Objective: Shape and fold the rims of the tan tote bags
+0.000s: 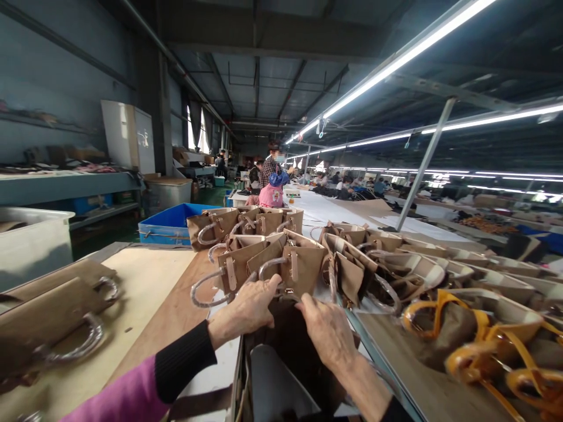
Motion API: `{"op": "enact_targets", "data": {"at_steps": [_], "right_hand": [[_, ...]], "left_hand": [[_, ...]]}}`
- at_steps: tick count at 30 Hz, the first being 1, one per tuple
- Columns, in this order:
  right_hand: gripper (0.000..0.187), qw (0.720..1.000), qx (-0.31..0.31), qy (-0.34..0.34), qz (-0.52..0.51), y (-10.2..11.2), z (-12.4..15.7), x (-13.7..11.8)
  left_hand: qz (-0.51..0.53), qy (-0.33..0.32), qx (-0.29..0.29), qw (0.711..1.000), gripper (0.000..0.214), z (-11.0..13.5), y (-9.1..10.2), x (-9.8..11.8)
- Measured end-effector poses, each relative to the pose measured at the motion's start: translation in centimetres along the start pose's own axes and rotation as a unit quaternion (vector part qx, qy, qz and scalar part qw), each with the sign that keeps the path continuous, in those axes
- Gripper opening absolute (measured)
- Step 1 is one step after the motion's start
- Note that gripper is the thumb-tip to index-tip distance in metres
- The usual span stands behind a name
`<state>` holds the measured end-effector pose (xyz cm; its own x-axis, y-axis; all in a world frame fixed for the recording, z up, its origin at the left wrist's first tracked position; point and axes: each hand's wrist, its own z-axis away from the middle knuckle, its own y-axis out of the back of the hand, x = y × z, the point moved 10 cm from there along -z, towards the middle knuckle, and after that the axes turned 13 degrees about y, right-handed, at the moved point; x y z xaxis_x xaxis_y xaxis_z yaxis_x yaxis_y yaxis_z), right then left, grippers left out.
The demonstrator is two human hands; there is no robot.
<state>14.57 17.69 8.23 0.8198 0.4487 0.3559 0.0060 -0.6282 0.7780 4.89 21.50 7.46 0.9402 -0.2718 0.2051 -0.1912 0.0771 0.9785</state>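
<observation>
Dark bag, at the table's near edge just before the tan bags, is held at its top rim by left hand and right hand, fingers curled narrow; judged light, soft-sided, best gripped by the rim.

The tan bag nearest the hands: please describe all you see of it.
The tan bag, leather by its look, stands upright among similar bags on the table. Clear film wraps its curved handle; a strap hangs down its front. The left hand touches it beside the handle; the right hand is close below.
</observation>
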Motion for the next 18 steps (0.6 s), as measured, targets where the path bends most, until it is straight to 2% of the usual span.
{"op": "enact_targets", "data": {"at_steps": [3,8,18], "right_hand": [[0.015,1.0,0.01,0.014,0.009,0.8,0.6,-0.1],[0.013,1.0,0.012,0.015,0.022,1.0,1.4,0.0],[0.011,0.999,0.01,0.014,0.051,0.2,0.8,-0.4]], "left_hand": [[0.013,-0.056,0.0,0.998,0.044,-0.4,-0.6,0.1],[0.036,-0.134,0.02,0.99,0.022,-0.5,-0.4,1.2],[0.037,-0.132,0.033,0.99,0.016,-0.2,-0.4,2.2]]}}
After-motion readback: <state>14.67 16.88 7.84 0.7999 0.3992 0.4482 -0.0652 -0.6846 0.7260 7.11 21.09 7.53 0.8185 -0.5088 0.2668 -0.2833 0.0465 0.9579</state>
